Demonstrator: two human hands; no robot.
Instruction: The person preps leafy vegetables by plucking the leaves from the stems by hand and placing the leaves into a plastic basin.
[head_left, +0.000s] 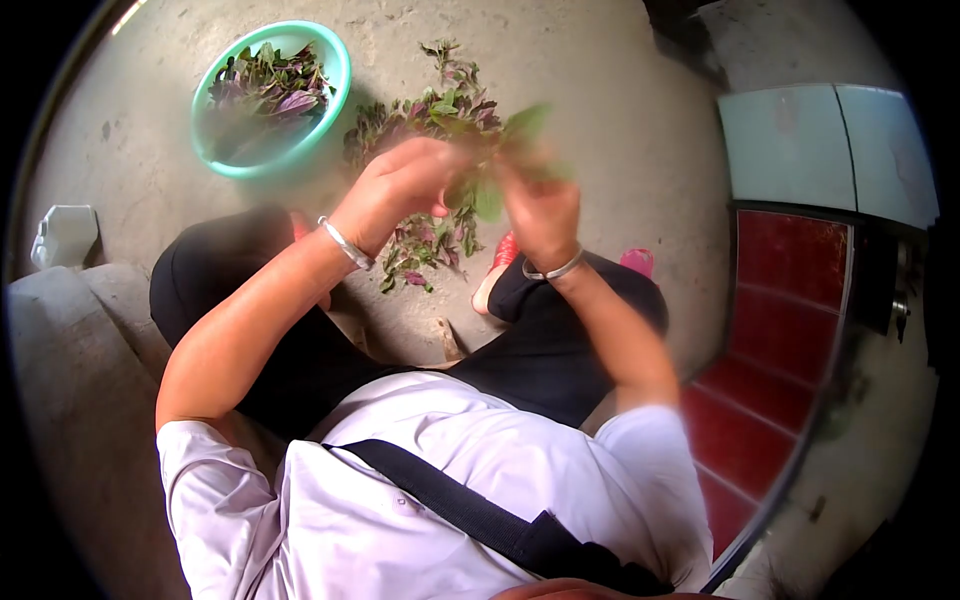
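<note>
My left hand [405,185], with a silver bracelet at its wrist, is raised over the floor, its fingers closed at the stem of a leafy green sprig [488,195]. Close beside it, my right hand [543,210], also with a bracelet, has its fingers closed on the same sprig. Motion blurs the fingertips and the leaves. Beneath and beyond both hands lies a loose heap of green and purple leafy stems [430,240] on the floor. A turquoise basin [342,85] at the upper left holds more green and purple leaves [270,80].
Concrete floor [620,120] surrounds the heap. A white plastic container [65,236] stands at the far left. Red tiles [790,340] and pale tiles [790,145] line a step at the right. My knees are on both sides, with a red sandal [505,250] between them.
</note>
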